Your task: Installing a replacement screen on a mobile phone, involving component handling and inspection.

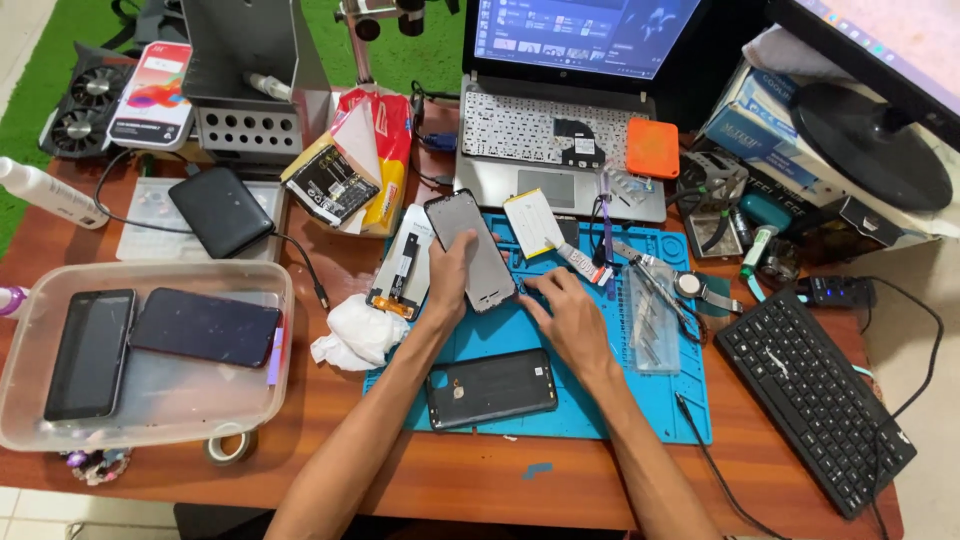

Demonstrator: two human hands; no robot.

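A: How is the phone screen panel [470, 250] being held, just above the centre of the frame?

B: It is gripped along its lower left edge by the left hand [450, 275], fingers closed around it, and is tilted upright above the blue work mat [640, 400]. It appears to be kept off the mat so that its face can be looked over.

A: And the right hand [565, 315]?

B: It is laid on the mat right of centre, fingers spread narrow and pressed flat near the panel's lower corner. Nothing is seen to be held in it.

A: What is placed close by?

B: A dark phone body [490, 388] is laid flat on the mat below centre, between the forearms. A crumpled white tissue [355, 335] is left just off the mat's left edge.

A: Which packages can be made out?

B: A red and yellow packet [385, 150] is propped at upper centre-left, with a black printed pouch [330, 185] against it. A flat white box with a red and orange picture [152, 95] is set at upper left. Stacked white and blue cartons [750, 125] are piled at upper right. A small orange case [652, 147] is rested on the laptop [545, 130].

A: And at the left?

B: Two dark phones are kept in a clear plastic tub [30, 420], seemingly set aside.
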